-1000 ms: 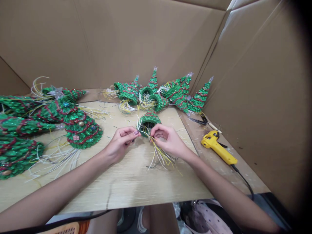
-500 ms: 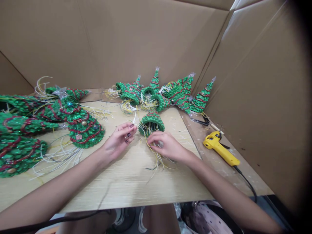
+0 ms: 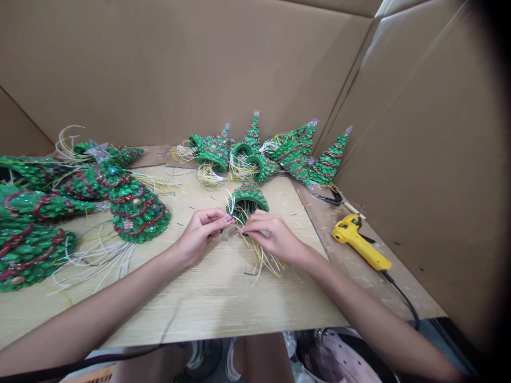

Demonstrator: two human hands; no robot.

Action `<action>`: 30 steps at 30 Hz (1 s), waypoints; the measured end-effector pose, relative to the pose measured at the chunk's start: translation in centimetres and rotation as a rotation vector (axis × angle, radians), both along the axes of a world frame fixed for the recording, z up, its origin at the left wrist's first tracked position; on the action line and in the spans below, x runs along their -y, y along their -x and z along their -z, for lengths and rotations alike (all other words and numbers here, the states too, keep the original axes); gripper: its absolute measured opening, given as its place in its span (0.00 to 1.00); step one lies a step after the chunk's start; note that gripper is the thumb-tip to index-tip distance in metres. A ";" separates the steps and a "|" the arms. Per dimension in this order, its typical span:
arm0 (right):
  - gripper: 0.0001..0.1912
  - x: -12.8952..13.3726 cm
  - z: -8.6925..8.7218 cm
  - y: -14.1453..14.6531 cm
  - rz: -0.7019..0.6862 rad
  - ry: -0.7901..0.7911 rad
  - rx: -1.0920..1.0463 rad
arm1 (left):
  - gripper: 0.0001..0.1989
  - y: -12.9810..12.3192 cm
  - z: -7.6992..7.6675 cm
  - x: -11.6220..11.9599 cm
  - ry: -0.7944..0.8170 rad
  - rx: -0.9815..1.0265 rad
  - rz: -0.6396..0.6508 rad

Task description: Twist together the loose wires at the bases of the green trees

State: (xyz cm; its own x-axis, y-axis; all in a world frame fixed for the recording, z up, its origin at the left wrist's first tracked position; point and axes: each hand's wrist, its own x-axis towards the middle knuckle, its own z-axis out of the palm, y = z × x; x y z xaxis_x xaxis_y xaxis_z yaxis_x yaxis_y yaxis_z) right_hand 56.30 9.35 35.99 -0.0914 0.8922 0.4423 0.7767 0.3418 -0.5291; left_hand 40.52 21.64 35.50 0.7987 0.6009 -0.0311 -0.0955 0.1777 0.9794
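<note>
No words, labels, brands or numbers can be read anywhere in view

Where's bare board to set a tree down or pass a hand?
Bare board shows along the front edge below the left hand and right hand, and beyond the right hand, short of the glue gun. Crowded: the left, with glittery green trees and wires, and the back tree row.

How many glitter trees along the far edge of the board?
5 green sequinned cone trees, left to right: one on its side, one tip-up, one base-forward just in front of it, one leaning right, one at the right end. Overlap may hide another.
</note>
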 end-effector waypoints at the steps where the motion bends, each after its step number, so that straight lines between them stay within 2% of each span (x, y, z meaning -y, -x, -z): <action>1: 0.09 0.0 -0.1 0.0 0.016 0.003 -0.023 | 0.10 0.0 0.0 0.0 -0.003 0.002 -0.002; 6: 0.10 0.3 -0.5 0.2 0.110 0.018 -0.153 | 0.09 0.0 -0.3 -0.1 0.047 0.052 -0.046; 11: 0.14 0.4 -0.7 0.3 0.112 0.041 -0.146 | 0.08 0.0 -0.5 -0.3 0.099 0.081 -0.082; 15: 0.13 0.3 -0.5 0.2 0.134 0.081 -0.286 | 0.09 0.0 -0.4 -0.3 0.118 0.083 -0.087; 22: 0.02 0.1 0.2 0.5 0.148 0.030 -0.492 | 0.09 -0.1 -0.2 -0.3 0.088 0.087 -0.093; 26: 0.04 0.0 0.6 0.7 0.188 -0.030 -0.567 | 0.09 -0.1 0.0 -0.3 0.058 0.085 -0.092; 30: 0.05 0.0 0.6 0.7 0.238 -0.127 -0.510 | 0.08 -0.1 0.1 -0.3 0.035 0.055 -0.065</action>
